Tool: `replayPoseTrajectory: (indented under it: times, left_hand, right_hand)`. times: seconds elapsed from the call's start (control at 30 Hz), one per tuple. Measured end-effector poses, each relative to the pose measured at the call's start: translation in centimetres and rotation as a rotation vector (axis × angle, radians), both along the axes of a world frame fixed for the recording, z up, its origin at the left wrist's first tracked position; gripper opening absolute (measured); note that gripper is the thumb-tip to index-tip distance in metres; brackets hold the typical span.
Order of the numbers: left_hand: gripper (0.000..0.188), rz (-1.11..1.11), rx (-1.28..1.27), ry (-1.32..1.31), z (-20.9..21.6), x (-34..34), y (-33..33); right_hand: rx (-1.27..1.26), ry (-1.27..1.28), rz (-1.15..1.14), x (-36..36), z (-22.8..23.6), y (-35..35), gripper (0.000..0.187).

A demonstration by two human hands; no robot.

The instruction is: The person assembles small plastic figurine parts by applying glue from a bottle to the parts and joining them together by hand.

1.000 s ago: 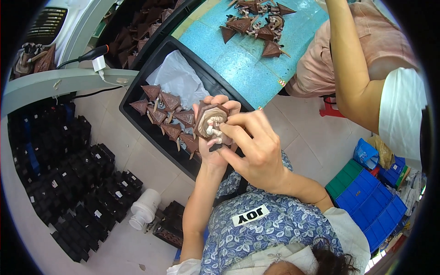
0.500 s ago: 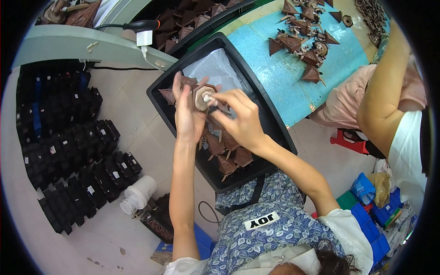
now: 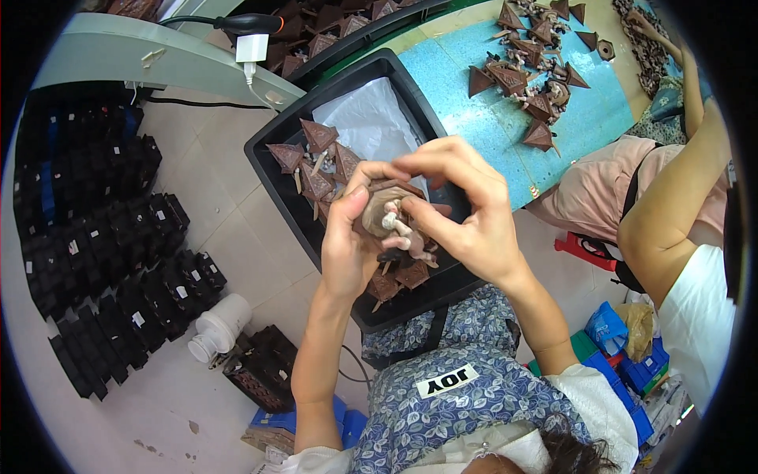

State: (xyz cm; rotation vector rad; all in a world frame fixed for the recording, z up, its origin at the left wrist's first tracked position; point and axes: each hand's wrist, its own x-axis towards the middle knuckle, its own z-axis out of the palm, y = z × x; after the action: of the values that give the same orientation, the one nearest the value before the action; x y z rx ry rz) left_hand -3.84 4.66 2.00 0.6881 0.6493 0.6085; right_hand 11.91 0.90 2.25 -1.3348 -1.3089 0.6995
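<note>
My left hand (image 3: 349, 245) and my right hand (image 3: 464, 212) together hold a small brown cone-shaped piece (image 3: 380, 212) with pale cords hanging from it, over a black plastic crate (image 3: 272, 167) on my lap. The left hand cups the piece from the left. The right hand's fingers pinch its pale cords from the right. Several more brown cone pieces (image 3: 316, 166) lie in the crate beside a white plastic sheet (image 3: 363, 118).
A blue table (image 3: 482, 118) ahead carries several more brown cones (image 3: 525, 75). Another person (image 3: 671, 221) sits at my right. Stacks of black trays (image 3: 95, 261) and a white cup (image 3: 217, 332) stand on the tiled floor at left. Blue bins (image 3: 624, 355) sit at lower right.
Both hands with the piece have come back from the crate's far end toward my body. The view has shifted with my head.
</note>
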Motion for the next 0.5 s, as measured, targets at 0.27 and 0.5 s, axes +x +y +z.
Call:
replayPoseTrajectory:
  times: [0.27, 0.5]
  left_hand:
    - [0.033, 0.087, 0.078, 0.163, 0.4, 1.6, -1.9]
    - [0.029, -0.015, 0.585, 0.627, -5.3, 3.3, 1.7]
  right_hand:
    - [-0.075, 0.044, 0.037, -0.2, 0.2, -1.0, 0.018]
    - [-0.256, 0.197, -0.164, 1.1, -5.3, -1.2, 0.025]
